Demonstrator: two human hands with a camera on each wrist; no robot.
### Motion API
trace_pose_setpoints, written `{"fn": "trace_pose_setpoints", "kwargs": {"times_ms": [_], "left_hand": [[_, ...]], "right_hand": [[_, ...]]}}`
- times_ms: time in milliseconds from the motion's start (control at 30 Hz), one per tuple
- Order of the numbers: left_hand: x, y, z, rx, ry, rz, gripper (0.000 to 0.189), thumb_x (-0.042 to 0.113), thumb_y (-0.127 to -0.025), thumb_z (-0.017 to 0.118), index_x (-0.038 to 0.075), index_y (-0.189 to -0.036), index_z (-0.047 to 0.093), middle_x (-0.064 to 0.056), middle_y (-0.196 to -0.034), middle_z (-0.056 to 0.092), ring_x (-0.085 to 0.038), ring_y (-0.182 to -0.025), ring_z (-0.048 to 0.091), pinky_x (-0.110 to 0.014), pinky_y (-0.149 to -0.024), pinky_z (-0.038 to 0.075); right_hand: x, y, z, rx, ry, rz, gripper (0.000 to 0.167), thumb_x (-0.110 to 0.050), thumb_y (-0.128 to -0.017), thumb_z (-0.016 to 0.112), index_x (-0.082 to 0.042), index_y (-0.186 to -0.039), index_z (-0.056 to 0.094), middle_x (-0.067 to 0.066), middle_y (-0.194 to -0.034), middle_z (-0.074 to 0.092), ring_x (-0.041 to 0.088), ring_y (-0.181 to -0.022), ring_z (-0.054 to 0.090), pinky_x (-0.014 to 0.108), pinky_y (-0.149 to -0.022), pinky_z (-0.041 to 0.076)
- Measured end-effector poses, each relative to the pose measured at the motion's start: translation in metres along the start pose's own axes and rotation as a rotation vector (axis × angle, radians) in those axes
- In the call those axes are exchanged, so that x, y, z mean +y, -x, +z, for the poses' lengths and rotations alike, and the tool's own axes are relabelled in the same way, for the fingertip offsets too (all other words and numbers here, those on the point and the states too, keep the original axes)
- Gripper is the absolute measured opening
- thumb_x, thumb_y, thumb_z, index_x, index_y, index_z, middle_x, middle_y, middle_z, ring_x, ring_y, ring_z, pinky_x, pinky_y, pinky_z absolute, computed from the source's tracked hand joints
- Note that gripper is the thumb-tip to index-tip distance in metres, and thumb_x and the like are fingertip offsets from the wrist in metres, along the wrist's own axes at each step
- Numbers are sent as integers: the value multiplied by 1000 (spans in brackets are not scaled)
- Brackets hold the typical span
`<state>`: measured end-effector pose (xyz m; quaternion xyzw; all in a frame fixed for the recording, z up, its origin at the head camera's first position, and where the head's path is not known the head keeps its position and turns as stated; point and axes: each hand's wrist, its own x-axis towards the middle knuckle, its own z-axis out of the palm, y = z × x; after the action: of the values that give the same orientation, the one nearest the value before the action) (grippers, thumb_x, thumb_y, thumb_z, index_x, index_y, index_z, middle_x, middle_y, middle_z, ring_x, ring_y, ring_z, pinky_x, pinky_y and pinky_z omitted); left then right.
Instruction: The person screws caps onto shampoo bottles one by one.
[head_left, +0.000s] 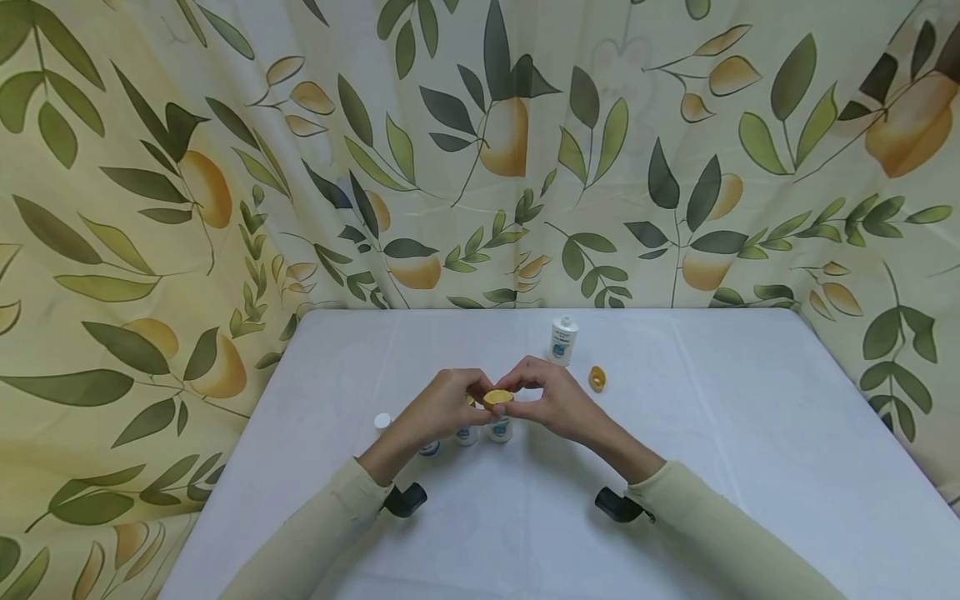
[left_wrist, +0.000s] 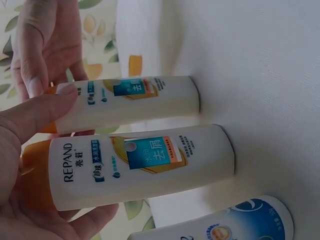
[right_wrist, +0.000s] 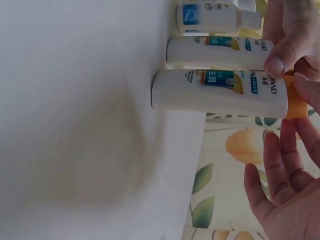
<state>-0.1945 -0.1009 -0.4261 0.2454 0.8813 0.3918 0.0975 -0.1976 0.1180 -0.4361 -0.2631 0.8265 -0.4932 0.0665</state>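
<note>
In the head view, my left hand [head_left: 455, 398] and right hand [head_left: 550, 398] meet at an orange cap [head_left: 498, 399] on a white shampoo bottle [right_wrist: 220, 91], which stands upright on the table. Thumb and fingers of the right hand pinch that cap from its side. The left thumb and fingers hold the same cap from the other side, the thumb reaching the bottle's shoulder. A second, matching shampoo bottle [left_wrist: 150, 165] with an orange cap stands close by, under the left palm. Beside it is a white-and-blue bottle [right_wrist: 207, 19], partly hidden by the left arm in the head view.
Farther back stands a white bottle [head_left: 563, 342] with a bare nozzle top. An orange oval piece with a hole [head_left: 597, 379] lies to its right on the white tablecloth [head_left: 720, 417]. A white cap [head_left: 382, 421] shows left of the left forearm. A leaf-patterned curtain [head_left: 480, 167] hangs behind.
</note>
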Motion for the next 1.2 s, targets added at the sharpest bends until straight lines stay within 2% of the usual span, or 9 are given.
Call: {"fn": "trace_pose_setpoints", "kwargs": {"times_ms": [200,367,433,633,800,1000,1200], "left_hand": [[4,0,-6,-50,-15,-6,25,17,-85,84,10,-104,70,3,-96,70,-20,-95,68,-28,-83,57],[7,1,-17,-132,-22,-32,42,24,-84,85,10,-118,66,1,-109,68,-22,-107,64,-33,-92,56],[9,0,-22,-159,-32,-23,50,28,-84,86,9,-124,63,-1,-117,67,-22,-113,62,-34,-95,56],[19,-7,-39,-210,-39,24,61,33,-83,86,12,-133,59,-4,-130,64,-22,-122,59,-39,-99,55],[30,-17,-51,-256,-49,36,61,36,-85,84,15,-136,58,-2,-134,62,-18,-123,59,-40,-101,52],[39,-30,-62,-249,-37,88,57,34,-87,82,15,-135,58,0,-130,63,-18,-122,61,-41,-102,52],[43,-50,-69,-238,-16,122,52,31,-89,80,14,-133,59,0,-126,64,-19,-119,63,-45,-105,51]], "right_hand": [[-3,1,-3,-10,1,-4,24,-31,-85,84,-24,-107,76,-5,-105,66,17,-104,63,59,-104,48],[-5,3,-8,-20,21,1,26,-34,-85,84,-24,-107,75,-5,-105,66,27,-107,64,59,-103,49],[-5,5,-11,-17,26,2,28,-35,-84,85,-23,-107,75,-3,-105,66,28,-106,64,58,-101,50],[0,10,-23,-6,75,1,32,-36,-83,85,-21,-109,75,-3,-105,66,16,-102,64,56,-101,52],[5,15,-36,3,124,62,32,-35,-84,85,-22,-110,74,-7,-107,68,22,-106,65,54,-103,51],[13,20,-52,50,148,130,31,-31,-86,83,-17,-112,73,1,-112,69,22,-104,64,53,-101,52],[23,26,-68,103,207,181,28,-22,-88,81,-14,-113,74,6,-110,69,22,-101,64,50,-97,55]]}}
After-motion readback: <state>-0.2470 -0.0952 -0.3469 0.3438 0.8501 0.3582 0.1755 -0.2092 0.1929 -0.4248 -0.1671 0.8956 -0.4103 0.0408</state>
